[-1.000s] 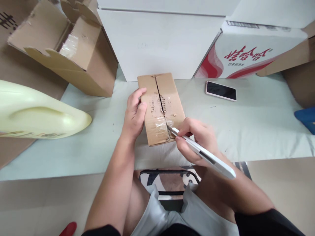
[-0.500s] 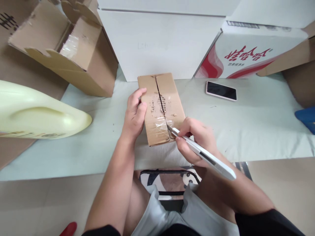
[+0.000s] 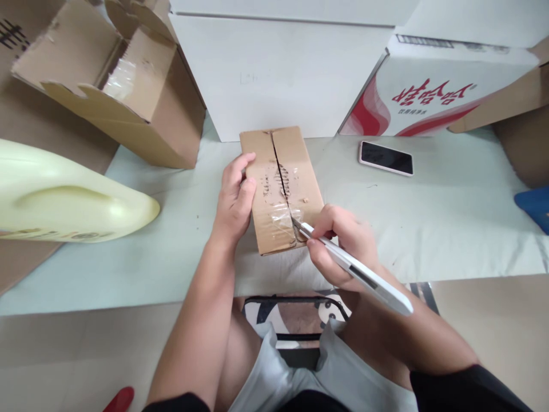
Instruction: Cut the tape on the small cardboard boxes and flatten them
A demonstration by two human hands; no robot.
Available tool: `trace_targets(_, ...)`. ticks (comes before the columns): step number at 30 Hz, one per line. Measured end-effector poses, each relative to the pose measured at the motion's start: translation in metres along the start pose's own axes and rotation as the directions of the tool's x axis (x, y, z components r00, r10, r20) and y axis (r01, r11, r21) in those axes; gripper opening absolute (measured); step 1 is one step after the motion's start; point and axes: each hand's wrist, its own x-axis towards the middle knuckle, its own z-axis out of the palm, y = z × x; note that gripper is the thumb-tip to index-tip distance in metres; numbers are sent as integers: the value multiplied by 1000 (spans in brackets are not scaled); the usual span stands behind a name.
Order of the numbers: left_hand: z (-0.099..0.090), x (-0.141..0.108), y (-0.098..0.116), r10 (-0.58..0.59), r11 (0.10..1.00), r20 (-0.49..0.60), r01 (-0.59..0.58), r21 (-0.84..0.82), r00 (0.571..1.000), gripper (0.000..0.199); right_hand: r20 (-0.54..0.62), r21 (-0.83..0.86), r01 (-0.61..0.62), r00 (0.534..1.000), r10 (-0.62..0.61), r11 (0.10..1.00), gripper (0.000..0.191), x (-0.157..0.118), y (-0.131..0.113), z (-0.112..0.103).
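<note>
A small brown cardboard box lies on the cloth-covered table, its two top flaps meeting at a dark central seam. Clear tape crosses the near end of that seam. My left hand grips the box along its left side, thumb on the upper edge and the other fingers partly hidden. In my right hand is a white utility knife, pinched between thumb and fingers. Its blade tip meets the seam at the tape, near the box's front end.
Behind the box stands a large white carton. A phone lies to the right, before a red-and-white carton. On the left are a pale yellow bottle and an open cardboard box. A blue object sits at the right edge.
</note>
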Motion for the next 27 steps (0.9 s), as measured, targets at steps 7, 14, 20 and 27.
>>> trace_targets(7, 0, 0, 0, 12, 1000, 7, -12, 2, 1000, 63, -35, 16, 26, 999, -26, 1000, 15, -2, 2, 3)
trace_targets(14, 0, 0, -5, 8, 1000, 12, -7, -11, 1000, 61, -21, -2, 47, 999, -47, 999, 15, -3, 4, 2)
trace_targets(20, 0, 0, -1, 3, 1000, 19, -3, -14, 1000, 63, -16, -2, 56, 998, -56, 998, 16, -1, 3, 0)
trace_targets(27, 1, 0, 0, -1, 1000, 12, 1, -12, 1000, 60, -26, 24, 41, 999, -40, 999, 16, -2, 2, 1)
